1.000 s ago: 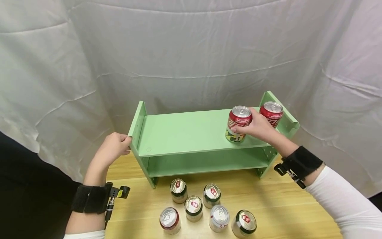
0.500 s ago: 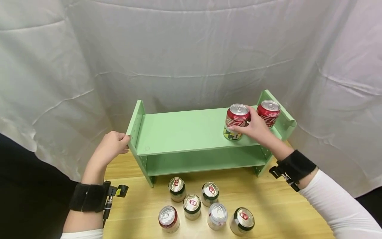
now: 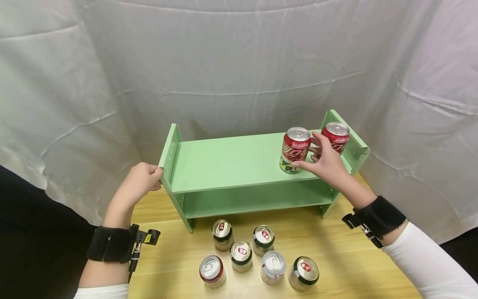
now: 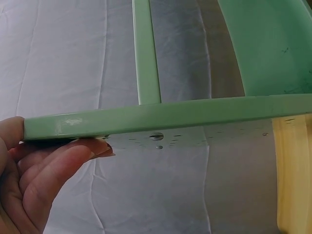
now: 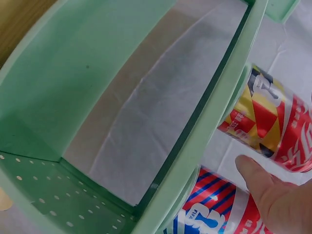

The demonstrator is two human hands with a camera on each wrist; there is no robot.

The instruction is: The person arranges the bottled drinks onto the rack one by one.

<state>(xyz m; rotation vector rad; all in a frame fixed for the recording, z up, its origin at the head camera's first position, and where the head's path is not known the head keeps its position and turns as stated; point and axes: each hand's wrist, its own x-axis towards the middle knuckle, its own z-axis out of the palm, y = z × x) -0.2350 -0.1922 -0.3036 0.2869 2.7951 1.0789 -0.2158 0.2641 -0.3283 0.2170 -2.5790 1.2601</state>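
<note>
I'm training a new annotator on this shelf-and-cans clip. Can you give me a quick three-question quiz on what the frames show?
1. How many cans stand on the wooden table in front of the green shelf?
2. True or false: the left hand holds a can.
3. Which is nearer the shelf's right end panel: (a) the can at the right hand, or (b) the other red can?

Key
1. Six.
2. False; it grips the shelf's left end panel.
3. (b); it stands beside the right end panel, and the can at the hand stands to its left on the top board.
</note>
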